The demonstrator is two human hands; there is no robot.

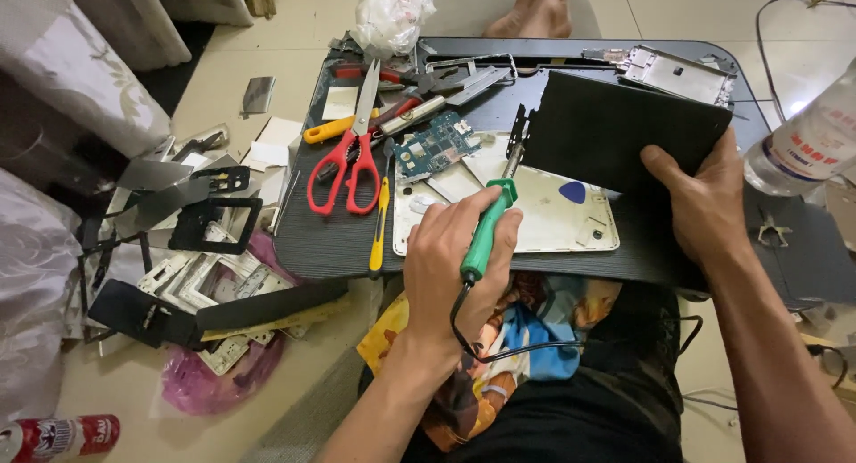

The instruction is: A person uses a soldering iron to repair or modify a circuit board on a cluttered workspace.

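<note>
Cluttered with red scissors (pixel 343 164) and a circuit board (pixel 434 146), the desk (pixel 312 240) carries a black panel (pixel 615 133) tilted at right, clamped by the right hand (pixel 700 204), while the left hand (pixel 455 258) grips a green soldering iron (pixel 486 231) just left of it.

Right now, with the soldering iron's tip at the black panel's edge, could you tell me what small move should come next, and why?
Probably steady the black panel with the right hand, since it stands tilted on the tray while the left hand aims the green soldering iron at its left edge.
</note>
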